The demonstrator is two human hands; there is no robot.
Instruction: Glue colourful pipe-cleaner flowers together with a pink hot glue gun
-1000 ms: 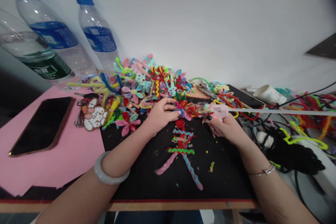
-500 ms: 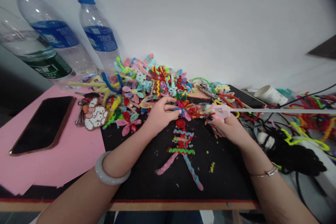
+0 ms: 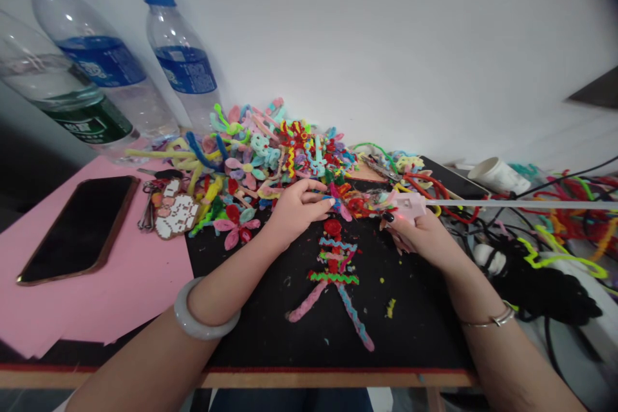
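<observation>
My right hand (image 3: 412,228) is wrapped round a pink hot glue gun (image 3: 408,204), its nozzle end pointing left. A long whitish glue stick (image 3: 512,204) runs out of the gun's back to the right. My left hand (image 3: 304,203) is closed, thumb and fingertips at a small blue fuzzy pipe-cleaner piece (image 3: 331,201), partly hidden by the fingers. Just below, a pipe-cleaner figure (image 3: 333,264) lies flat on the black mat, with a red round top, wavy cross strips, and one pink and one blue-and-pink leg. Neither hand touches the figure.
A heap of colourful pipe-cleaner pieces (image 3: 261,148) lies against the wall, scissors (image 3: 381,168) at its right. Bottles (image 3: 181,58), a phone (image 3: 80,228) and a keychain (image 3: 176,212) stand or lie left. A paper cup (image 3: 497,175) and tangled cables are at right.
Both hands have hardly moved; the left thumb and the glue gun have shifted very slightly to the right. The figure on the mat stays put.
</observation>
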